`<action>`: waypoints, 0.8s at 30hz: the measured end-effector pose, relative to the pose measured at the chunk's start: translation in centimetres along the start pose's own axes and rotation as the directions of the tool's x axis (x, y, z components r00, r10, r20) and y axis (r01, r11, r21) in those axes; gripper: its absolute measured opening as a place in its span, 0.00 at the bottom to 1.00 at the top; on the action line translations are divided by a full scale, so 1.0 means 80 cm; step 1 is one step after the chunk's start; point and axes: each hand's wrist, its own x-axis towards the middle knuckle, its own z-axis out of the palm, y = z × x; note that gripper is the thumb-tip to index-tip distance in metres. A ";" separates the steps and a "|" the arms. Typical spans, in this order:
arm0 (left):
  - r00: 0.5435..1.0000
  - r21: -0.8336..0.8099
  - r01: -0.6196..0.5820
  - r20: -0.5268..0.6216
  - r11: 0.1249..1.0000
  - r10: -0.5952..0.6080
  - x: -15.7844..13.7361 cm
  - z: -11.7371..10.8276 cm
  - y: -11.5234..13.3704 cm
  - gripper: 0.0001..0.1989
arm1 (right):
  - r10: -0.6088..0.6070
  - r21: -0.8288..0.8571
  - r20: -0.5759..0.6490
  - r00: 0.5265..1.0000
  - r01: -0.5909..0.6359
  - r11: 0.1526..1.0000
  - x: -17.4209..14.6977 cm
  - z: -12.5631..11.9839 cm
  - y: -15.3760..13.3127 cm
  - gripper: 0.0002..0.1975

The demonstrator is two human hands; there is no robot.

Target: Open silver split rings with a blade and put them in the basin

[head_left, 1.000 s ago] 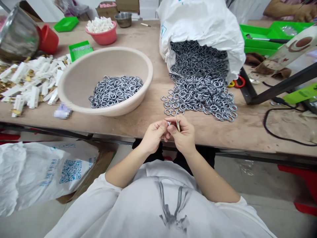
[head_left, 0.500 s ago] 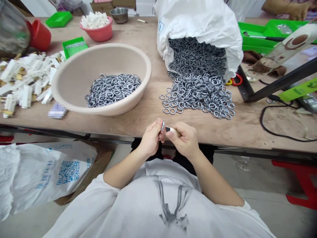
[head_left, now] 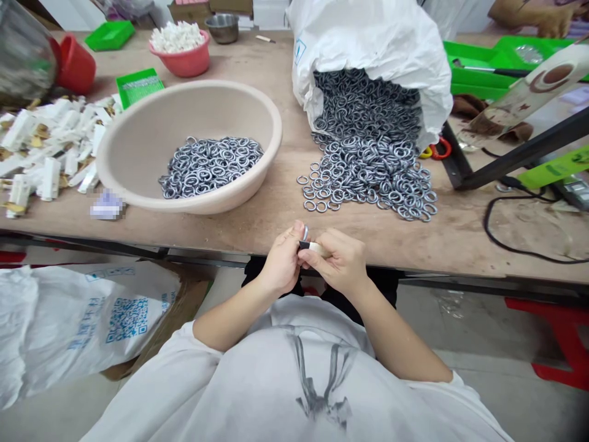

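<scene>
Between thumb and fingers, my left hand (head_left: pixel 281 261) pinches a metal ring (head_left: pixel 305 232) just over the table's front edge. My right hand (head_left: pixel 343 258) is closed around a short tool with a pale handle (head_left: pixel 317 247) and a flat dark tip (head_left: pixel 304 244); its exact kind I cannot make out. The dark tip reaches my left fingers, just below the ring. Past my hands, loose grey rings (head_left: pixel 368 175) spill from a white sack (head_left: pixel 368 37) onto the table. A beige basin (head_left: pixel 133 132) to the left holds many similar rings.
White plastic pieces (head_left: pixel 50 147) lie heaped at the left. Behind the basin stand a green tray (head_left: pixel 138 88), a red bowl (head_left: pixel 184 64) and a metal bowl (head_left: pixel 222 29). To the right are a black metal bar (head_left: pixel 524 150), a cable (head_left: pixel 488 227) and another person's hand (head_left: pixel 554 23).
My right hand has brought the tool's dark tip leftward and slightly down, against my left fingers. The ring stays pinched in my left hand, turned a little.
</scene>
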 end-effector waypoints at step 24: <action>0.994 0.138 -0.107 -0.014 0.985 0.110 0.016 -0.058 0.009 0.22 | 0.450 -0.434 0.240 0.860 -0.319 0.843 0.078 0.028 0.049 0.10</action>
